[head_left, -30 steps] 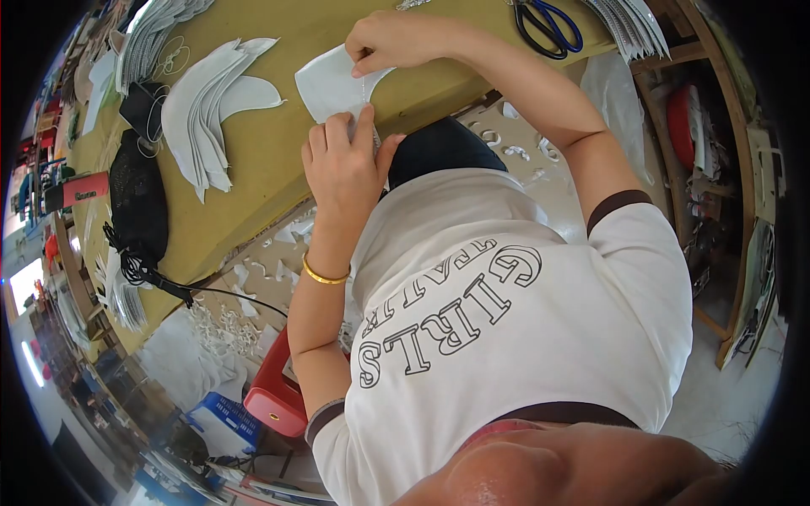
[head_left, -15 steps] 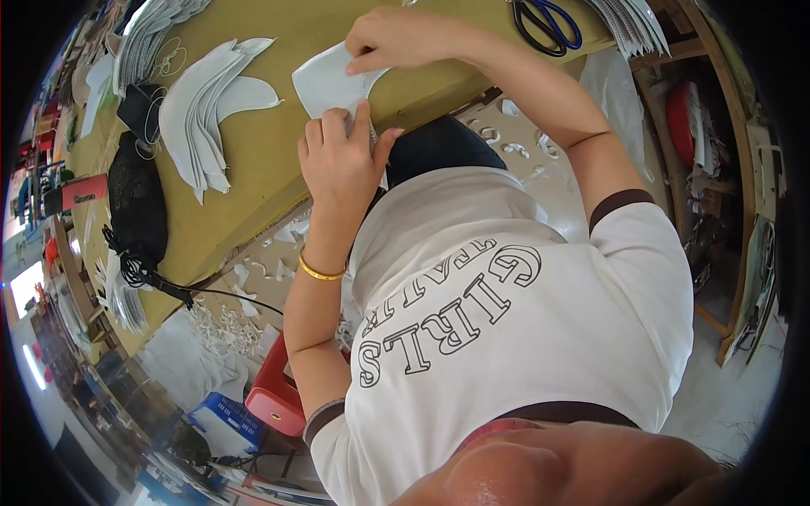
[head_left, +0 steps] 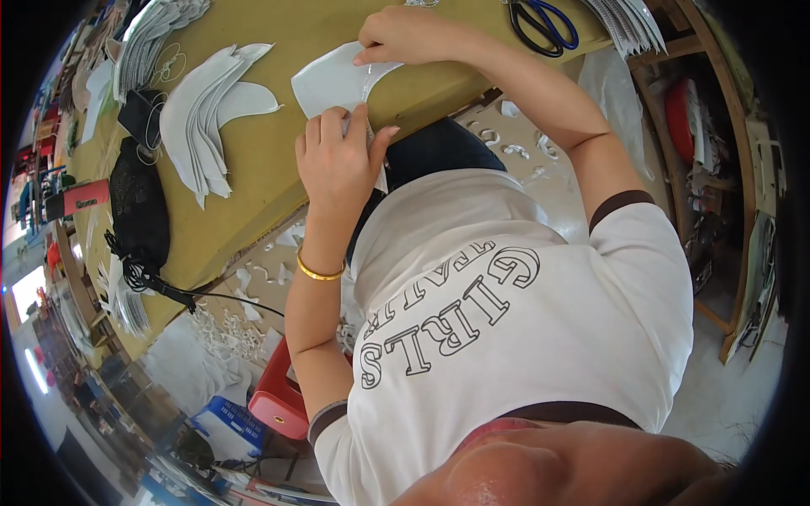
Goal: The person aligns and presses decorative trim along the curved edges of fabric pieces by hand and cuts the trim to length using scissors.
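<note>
A curved white piece of material (head_left: 325, 80) lies at the near edge of the table. My left hand (head_left: 333, 156), with a gold bangle at the wrist, presses its fingertips on the lower end of this piece; the fingers lie over it and the thumb stands apart. A thin, glittery trim strip (head_left: 368, 83) runs along the piece's right side. My right hand (head_left: 392, 35) is curled at the upper end, its thumb and fingers pinched on the trim strip. The fingers partly hide the grip. Left of my hands lies a fanned stack of white pieces (head_left: 198, 126).
Scissors (head_left: 544, 25) with dark blue and black handles lie at the table's far right. More white pieces (head_left: 156, 38) are stacked at the far left, another stack (head_left: 624, 25) at the right. A black bag (head_left: 139, 198) with a cord lies left. A red stool (head_left: 283, 396) stands below, among floor scraps.
My right hand has shifted slightly to the right, showing more of the white piece and trim strip. My left hand has stayed almost in place.
</note>
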`<state>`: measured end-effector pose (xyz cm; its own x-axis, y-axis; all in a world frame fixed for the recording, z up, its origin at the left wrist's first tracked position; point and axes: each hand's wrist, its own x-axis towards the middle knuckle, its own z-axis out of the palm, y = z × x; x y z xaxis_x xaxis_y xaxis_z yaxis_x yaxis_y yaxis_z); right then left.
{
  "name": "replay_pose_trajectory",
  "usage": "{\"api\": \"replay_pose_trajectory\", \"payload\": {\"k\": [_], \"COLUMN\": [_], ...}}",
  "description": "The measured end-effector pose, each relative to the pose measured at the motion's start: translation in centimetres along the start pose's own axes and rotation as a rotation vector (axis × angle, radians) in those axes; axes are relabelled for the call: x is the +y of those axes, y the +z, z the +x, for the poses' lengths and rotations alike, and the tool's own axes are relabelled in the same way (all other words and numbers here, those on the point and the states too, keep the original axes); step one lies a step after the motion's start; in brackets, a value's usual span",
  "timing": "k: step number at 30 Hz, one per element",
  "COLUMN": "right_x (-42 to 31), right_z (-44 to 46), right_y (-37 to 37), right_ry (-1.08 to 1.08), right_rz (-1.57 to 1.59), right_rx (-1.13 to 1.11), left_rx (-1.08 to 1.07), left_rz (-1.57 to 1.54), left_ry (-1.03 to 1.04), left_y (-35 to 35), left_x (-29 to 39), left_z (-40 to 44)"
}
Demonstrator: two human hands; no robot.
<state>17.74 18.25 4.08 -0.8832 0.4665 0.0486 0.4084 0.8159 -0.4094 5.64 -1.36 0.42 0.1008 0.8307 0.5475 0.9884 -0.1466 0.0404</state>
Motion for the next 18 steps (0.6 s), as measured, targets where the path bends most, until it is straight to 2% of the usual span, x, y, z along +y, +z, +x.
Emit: {"api": "replay_pose_trajectory", "payload": {"k": [3, 12, 18], "right_x": [1.7, 2.3, 1.1], "right_z": [0.5, 0.7, -0.1], "right_y": [1.7, 2.3, 1.3], "right_ry": [-0.036, -0.021, -0.029], "right_rz": [0.077, 0.009, 0.028], "right_rx": [-0.018, -0.060, -0.010], "left_rx": [0.021, -0.011, -0.055], "left_rz": [-0.023, -0.047, -0.094], "left_ry": [0.016, 0.011, 0.031], "left_y": [0.4, 0.6, 0.5], "left_x": [-0.5, -0.9, -1.4], "left_z": [0.1, 0.4, 1.2]}}
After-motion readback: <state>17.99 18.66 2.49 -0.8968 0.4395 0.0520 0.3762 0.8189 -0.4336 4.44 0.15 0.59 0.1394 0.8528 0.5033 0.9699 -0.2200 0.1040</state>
